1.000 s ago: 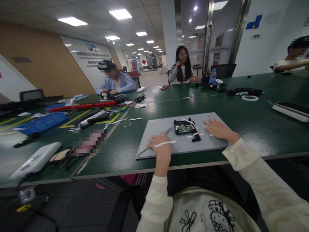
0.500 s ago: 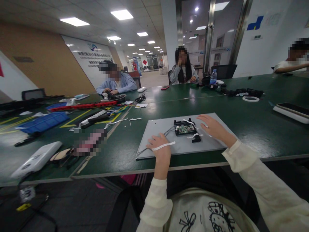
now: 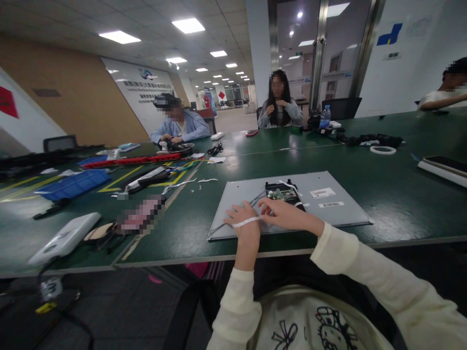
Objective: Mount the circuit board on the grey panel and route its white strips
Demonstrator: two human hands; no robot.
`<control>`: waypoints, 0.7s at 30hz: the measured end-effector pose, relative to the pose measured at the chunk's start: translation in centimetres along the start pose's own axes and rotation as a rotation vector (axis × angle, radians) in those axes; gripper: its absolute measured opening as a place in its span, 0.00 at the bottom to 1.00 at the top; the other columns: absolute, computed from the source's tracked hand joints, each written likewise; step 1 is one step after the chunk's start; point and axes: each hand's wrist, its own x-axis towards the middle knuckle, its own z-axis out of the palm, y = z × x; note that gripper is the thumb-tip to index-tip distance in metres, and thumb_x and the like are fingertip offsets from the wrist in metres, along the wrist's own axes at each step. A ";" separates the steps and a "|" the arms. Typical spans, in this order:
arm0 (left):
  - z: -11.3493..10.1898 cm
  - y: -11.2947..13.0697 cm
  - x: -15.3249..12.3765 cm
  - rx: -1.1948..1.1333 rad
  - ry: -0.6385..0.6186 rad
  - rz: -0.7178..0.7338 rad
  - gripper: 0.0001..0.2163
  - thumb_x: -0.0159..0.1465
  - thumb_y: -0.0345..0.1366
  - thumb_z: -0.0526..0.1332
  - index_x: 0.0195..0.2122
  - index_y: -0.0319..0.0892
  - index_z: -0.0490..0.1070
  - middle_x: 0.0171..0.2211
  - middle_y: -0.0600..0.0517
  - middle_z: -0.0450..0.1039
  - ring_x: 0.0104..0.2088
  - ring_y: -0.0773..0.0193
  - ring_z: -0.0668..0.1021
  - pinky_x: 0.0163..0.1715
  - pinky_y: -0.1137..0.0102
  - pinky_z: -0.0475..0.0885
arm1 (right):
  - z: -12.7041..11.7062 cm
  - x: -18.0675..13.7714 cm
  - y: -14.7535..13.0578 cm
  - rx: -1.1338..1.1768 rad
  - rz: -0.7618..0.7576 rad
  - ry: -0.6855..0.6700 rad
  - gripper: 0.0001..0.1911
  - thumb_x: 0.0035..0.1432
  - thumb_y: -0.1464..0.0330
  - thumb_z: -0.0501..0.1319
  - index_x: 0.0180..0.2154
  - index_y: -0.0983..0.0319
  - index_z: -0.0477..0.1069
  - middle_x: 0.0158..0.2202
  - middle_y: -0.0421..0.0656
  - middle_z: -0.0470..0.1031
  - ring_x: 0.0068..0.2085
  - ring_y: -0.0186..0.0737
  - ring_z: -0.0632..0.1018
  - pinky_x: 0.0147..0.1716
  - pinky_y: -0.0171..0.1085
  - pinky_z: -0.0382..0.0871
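A grey flat panel with labels lies on the table in front of me. On it sits a black frame with a green circuit board, held by white strips of tape, with cables running left. My left hand rests on the panel's left part, fingers spread over the cable. A white tape strip lies across the back of that hand. My right hand reaches over from the right, its fingertips closed at the strip's right end. It hides the lower part of the black frame.
On the green table, a blue tray, a white device and a pink blurred item lie left. A tape roll and a phone on a white box are right. Several people sit around the table.
My right hand has moved left from the panel's upper right to the tape strip on my left hand, uncovering the panel's labels. The left hand stays in place.
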 end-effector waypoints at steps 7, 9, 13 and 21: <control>0.0 0.0 0.0 -0.002 -0.004 0.009 0.19 0.67 0.31 0.48 0.58 0.38 0.66 0.54 0.30 0.66 0.51 0.39 0.71 0.45 0.46 0.66 | 0.6 0.8 0.6 0.607 0.040 -0.049 0.15 0.55 0.61 0.63 0.41 0.62 0.66 0.25 0.37 0.71 0.29 0.33 0.73 0.33 0.33 0.65; -0.1 0.1 -0.1 0.002 -0.009 0.015 0.20 0.67 0.30 0.47 0.58 0.37 0.66 0.54 0.30 0.66 0.52 0.39 0.70 0.45 0.46 0.66 | 0.4 0.9 0.7 0.734 0.049 0.038 0.15 0.53 0.61 0.64 0.39 0.62 0.66 0.25 0.36 0.71 0.27 0.31 0.71 0.31 0.32 0.64; -0.3 0.2 -0.3 0.004 0.010 0.010 0.21 0.67 0.28 0.44 0.58 0.38 0.66 0.54 0.30 0.66 0.54 0.38 0.69 0.45 0.47 0.66 | -0.1 1.3 1.3 0.859 0.119 0.380 0.14 0.52 0.61 0.65 0.37 0.61 0.66 0.27 0.37 0.73 0.25 0.28 0.68 0.28 0.29 0.61; -0.1 -0.1 -0.4 -0.023 0.075 0.024 0.20 0.68 0.31 0.44 0.57 0.37 0.67 0.52 0.31 0.67 0.52 0.39 0.70 0.45 0.48 0.66 | 0.6 2.0 2.2 0.791 0.250 0.497 0.12 0.54 0.64 0.60 0.41 0.60 0.68 0.45 0.42 0.76 0.30 0.27 0.73 0.27 0.27 0.64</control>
